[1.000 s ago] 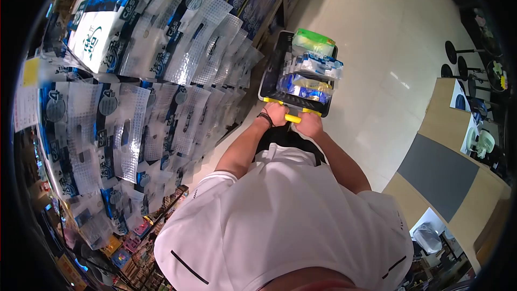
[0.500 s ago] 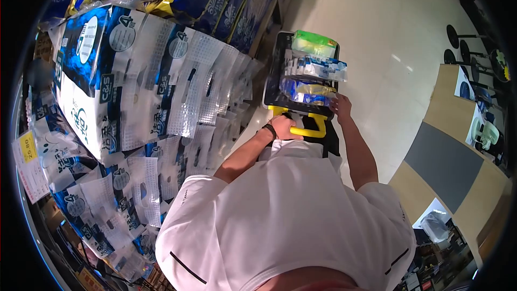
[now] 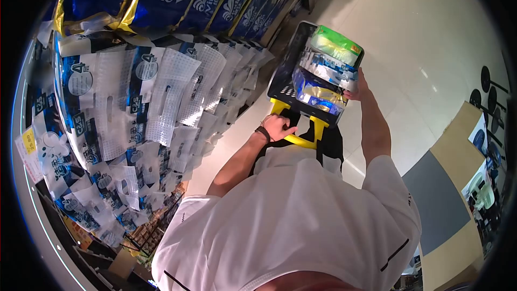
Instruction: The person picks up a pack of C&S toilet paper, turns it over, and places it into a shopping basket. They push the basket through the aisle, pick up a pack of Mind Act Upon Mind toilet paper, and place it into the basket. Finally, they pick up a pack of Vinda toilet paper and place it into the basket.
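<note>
A black shopping basket (image 3: 281, 77) with a yellow handle (image 3: 301, 141) stands in front of me. My left hand (image 3: 276, 127), a dark band at its wrist, is closed around the handle's left part. Three packs lie side by side in the basket: a green and white pack (image 3: 337, 44) at the far end, a blue and white tissue pack (image 3: 329, 70) in the middle, and a blue and gold pack (image 3: 319, 95) nearest me. At the basket's right side, my right hand (image 3: 362, 87) has its thumb and fingers around the middle pack's right end; some fingers are hidden.
Stacked C&S tissue packs (image 3: 121, 102) with clear carry handles fill the left side. Blue Vinda packs (image 3: 207, 0) stand behind them. A price tag (image 3: 29, 153) hangs at far left. Pale floor (image 3: 409, 59) lies ahead. A wood and grey counter (image 3: 439, 199) is at right.
My right hand has moved up from the basket's near right corner to the middle pack's end. The basket now sits turned clockwise in view, and my left hand is farther left on the handle.
</note>
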`<control>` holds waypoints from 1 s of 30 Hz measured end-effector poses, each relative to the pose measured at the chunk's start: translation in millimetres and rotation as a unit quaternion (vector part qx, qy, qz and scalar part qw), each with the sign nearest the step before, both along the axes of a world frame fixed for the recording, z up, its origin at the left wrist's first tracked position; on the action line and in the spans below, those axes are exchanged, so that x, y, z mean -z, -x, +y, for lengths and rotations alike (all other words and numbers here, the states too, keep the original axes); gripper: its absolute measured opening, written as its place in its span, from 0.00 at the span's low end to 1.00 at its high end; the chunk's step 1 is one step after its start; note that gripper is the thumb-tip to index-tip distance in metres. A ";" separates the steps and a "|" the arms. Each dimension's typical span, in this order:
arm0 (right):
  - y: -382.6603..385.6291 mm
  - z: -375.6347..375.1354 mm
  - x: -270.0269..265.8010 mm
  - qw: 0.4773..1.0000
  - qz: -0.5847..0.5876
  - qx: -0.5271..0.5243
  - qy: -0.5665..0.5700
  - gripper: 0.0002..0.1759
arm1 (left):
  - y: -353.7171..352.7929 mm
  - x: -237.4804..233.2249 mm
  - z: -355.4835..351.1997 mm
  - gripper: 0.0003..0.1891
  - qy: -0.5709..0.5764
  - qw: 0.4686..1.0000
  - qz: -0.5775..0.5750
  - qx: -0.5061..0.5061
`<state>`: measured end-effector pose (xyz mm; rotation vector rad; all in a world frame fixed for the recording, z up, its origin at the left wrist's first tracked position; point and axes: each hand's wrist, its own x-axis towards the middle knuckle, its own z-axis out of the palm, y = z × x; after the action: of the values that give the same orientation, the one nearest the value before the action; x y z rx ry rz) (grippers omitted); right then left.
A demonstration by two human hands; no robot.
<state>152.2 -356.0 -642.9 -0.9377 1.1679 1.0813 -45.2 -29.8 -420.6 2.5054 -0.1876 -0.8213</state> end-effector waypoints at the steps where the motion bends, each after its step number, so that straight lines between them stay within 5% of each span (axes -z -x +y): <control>1: -4.0 0.2 14.8 0.999 0.002 -0.009 -0.041 0.54 | -0.5 -1.5 -0.6 0.22 -0.006 1.000 0.005 -0.008; 5: -18.7 17.8 -18.2 0.988 0.069 0.045 -0.128 0.39 | -5.6 7.1 -3.8 0.18 -0.005 0.994 0.060 -0.092; 7: -13.0 23.8 -20.9 0.973 0.059 0.061 -0.214 0.33 | -11.3 33.5 0.6 0.17 0.051 0.955 0.131 -0.262; 13: 5.3 54.5 -29.1 0.979 0.124 0.064 -0.146 0.33 | -47.6 119.6 9.0 0.14 0.222 0.813 0.102 -0.528; 16: 16.6 62.5 -25.9 0.983 0.096 0.051 -0.151 0.34 | -77.3 118.5 -3.6 0.23 0.131 0.810 0.110 -0.561; 20: 29.1 78.2 -45.2 0.984 0.056 0.055 -0.160 0.35 | -89.8 136.2 3.7 0.51 0.073 0.762 0.146 -0.627; 24: 49.8 88.3 -99.9 0.986 0.012 0.073 -0.148 0.33 | -95.5 107.9 21.5 0.59 0.200 0.670 0.251 -0.669; 30: 95.9 68.4 -194.7 0.976 -0.039 0.131 -0.168 0.32 | -97.3 38.0 37.2 0.62 0.308 0.621 0.400 -0.599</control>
<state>56.3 -287.6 -448.2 -0.5403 0.9732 0.9790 52.1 7.4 -458.6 0.9465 1.1695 -0.8779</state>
